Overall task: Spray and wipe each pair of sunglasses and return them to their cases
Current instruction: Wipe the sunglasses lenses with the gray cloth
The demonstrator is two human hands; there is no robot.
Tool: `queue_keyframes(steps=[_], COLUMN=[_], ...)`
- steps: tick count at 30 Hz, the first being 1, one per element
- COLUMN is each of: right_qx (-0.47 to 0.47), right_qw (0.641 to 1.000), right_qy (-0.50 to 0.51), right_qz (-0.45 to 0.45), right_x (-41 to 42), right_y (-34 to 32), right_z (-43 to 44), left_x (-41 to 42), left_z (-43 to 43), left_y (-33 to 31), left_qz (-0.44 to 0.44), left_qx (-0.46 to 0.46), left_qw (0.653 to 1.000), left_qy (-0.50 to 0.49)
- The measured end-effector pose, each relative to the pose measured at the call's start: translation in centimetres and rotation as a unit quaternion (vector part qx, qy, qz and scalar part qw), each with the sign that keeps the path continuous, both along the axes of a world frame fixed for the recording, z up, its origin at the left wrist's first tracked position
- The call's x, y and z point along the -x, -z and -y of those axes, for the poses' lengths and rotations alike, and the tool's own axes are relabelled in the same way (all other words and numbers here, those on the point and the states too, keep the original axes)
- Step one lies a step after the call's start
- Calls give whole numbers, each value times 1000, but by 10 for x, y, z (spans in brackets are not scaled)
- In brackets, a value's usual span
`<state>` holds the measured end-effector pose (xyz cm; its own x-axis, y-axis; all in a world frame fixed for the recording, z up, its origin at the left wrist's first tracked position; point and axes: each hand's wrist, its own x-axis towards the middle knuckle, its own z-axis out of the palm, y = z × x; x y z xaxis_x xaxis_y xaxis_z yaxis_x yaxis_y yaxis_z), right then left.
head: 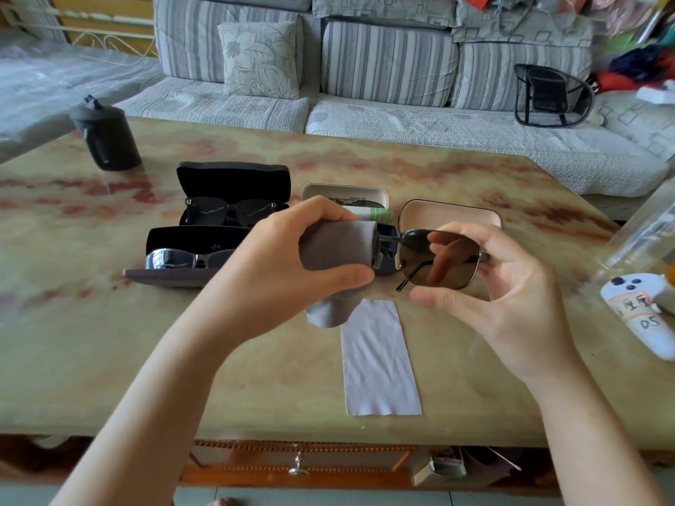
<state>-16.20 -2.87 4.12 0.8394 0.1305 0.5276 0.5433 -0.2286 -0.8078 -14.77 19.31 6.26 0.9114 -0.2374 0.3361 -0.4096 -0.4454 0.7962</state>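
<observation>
Above the middle of the table I hold brown-lensed metal sunglasses [443,259]. My right hand [511,286] pinches their right lens by its edge. My left hand [288,257] grips a grey cloth [338,250] wrapped round the left lens. Behind them stand an open beige case [449,213], an open white case [343,193] and a small green and white spray bottle [376,214]. At the left, two open black cases [233,178] [190,237] each hold dark sunglasses [226,210] [182,258].
A pale cloth strip [380,363] lies flat on the marble table [109,341] in front of me. A black zip pouch [106,135] stands far left. A white controller [643,308] and clear plastic sit at the right edge. A striped sofa [365,67] runs behind.
</observation>
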Motion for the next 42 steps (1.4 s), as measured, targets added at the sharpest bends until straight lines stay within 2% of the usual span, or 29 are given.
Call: queue_keyframes(steps=[7, 10, 13, 16, 29, 42], right_qx=[15, 12, 12, 11, 15, 32], right_qw=[1000, 1000, 999, 999, 999, 999], right_qy=[9, 9, 15, 11, 0, 5], right_qz=[1, -16, -31, -33, -31, -32], right_x=[1, 0, -2, -2, -1, 1], right_y=[-1, 1, 3, 3, 2, 2], right_z=[-1, 1, 4, 5, 5, 3], left_x=[3, 1, 1, 1, 0, -2], left_z=[15, 10, 1, -3, -2, -3], left_y=[3, 3, 0, -1, -2, -1], left_qz=[22, 25, 7, -9, 6, 3], left_qx=[24, 33, 3, -8, -18, -27], left_qw=[997, 998, 999, 998, 999, 999], left_qy=[-76, -43, 35, 64, 33, 46])
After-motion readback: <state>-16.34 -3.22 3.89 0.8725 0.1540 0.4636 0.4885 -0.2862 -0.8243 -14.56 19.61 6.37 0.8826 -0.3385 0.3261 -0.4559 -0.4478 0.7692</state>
